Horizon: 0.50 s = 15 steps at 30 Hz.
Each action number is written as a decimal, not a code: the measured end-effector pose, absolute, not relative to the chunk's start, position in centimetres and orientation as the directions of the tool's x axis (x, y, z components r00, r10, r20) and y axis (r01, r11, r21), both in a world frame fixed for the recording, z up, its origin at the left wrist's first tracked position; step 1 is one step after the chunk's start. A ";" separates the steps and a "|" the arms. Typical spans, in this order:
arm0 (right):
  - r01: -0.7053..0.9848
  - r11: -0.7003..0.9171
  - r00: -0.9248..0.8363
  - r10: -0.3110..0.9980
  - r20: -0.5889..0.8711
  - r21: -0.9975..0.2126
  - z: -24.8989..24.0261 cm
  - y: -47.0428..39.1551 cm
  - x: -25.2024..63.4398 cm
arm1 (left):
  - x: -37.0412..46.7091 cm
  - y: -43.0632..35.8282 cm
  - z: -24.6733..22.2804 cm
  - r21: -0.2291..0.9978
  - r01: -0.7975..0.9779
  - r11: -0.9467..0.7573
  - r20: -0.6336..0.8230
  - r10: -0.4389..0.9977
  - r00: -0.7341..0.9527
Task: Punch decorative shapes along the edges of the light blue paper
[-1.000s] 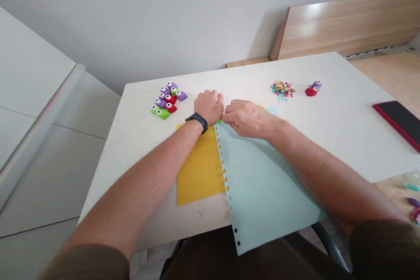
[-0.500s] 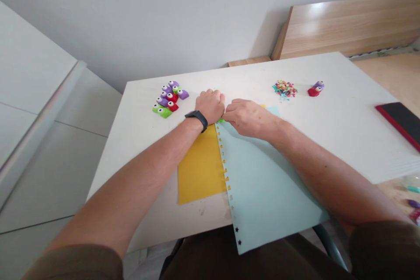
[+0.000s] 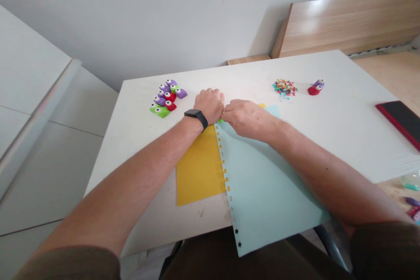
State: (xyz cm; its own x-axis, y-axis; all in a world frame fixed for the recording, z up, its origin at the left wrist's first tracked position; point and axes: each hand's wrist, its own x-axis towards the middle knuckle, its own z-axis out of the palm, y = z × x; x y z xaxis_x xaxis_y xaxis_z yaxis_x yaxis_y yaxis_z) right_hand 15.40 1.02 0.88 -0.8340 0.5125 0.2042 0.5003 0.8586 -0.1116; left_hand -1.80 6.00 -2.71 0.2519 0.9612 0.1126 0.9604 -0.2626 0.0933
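A light blue sheet of paper [image 3: 272, 183] has a row of small shaped holes down its left edge, and its near corner hangs past the table edge. At the upper part of that edge a green paper punch [image 3: 219, 120] peeks out, mostly hidden by my hands. My left hand [image 3: 209, 104], with a dark watch on the wrist, is closed over the punch. My right hand [image 3: 244, 116] lies above the sheet, its fingers pinched at the paper's edge against the punch. Underneath is a yellow sheet [image 3: 198, 170].
Several purple, green and red punches [image 3: 167, 98] stand grouped at the left of the white table [image 3: 141, 148]. A pile of colourful confetti [image 3: 285, 88] lies back right, beside a red punch [image 3: 314, 91] and a purple one [image 3: 319, 83]. A dark, red-edged object [image 3: 402, 118] rests far right.
The view has shifted slightly. Both hands stay at the same place on the paper's edge, with the green punch between them.
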 end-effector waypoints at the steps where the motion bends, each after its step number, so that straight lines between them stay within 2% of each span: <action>1: 0.502 0.857 -0.834 0.515 0.200 -0.113 0.8 1.0 15.4 | -1.8 6.0 -2.7 0.089 0.960 -0.267 0.113 0.960 0.257; 15: 0.512 0.851 -0.830 0.525 0.189 -0.117 0.9 0.9 15.1 | -1.5 5.7 -2.5 0.076 0.965 -0.250 0.106 0.964 0.242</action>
State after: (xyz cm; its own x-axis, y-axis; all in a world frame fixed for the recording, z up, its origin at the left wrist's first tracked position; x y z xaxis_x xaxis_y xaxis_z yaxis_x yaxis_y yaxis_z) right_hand 15.14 0.94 0.90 -0.8299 0.5249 0.1892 0.5116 0.8512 -0.1173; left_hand -1.54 5.69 -2.51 0.2419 0.9645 0.1063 0.9652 -0.2504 0.0756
